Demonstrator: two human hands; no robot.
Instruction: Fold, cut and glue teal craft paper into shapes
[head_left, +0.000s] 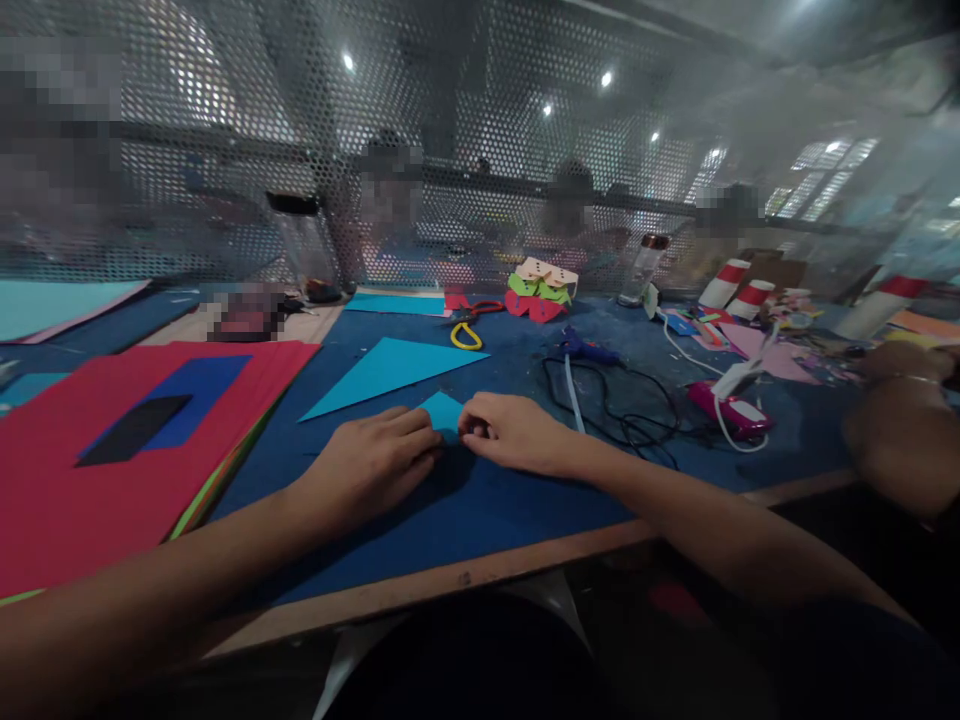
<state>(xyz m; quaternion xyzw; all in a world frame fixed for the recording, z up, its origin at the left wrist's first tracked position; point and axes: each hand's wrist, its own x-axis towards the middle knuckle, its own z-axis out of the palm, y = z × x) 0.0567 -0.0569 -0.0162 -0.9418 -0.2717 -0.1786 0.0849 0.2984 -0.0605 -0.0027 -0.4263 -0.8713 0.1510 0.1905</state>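
A small light-blue folded paper (442, 412) lies on the dark blue table top, its peak pointing away from me. My left hand (386, 455) holds its left side, fingers curled together. On the right side my right hand (510, 432) pinches the paper with bent fingers. Both hands cover the paper's lower corners. Just beyond them rests a larger light-blue paper triangle (390, 372). Scissors with a yellow and a red handle (466, 337) lie behind it.
Red sheets (67, 430) are stacked at left, topped by blue and black pieces. A glue gun (592, 350) and black cable lie at right, near a magenta device (731, 412). Folded paper figures (541, 290) stand behind. Another person's arm (904, 435) is at far right.
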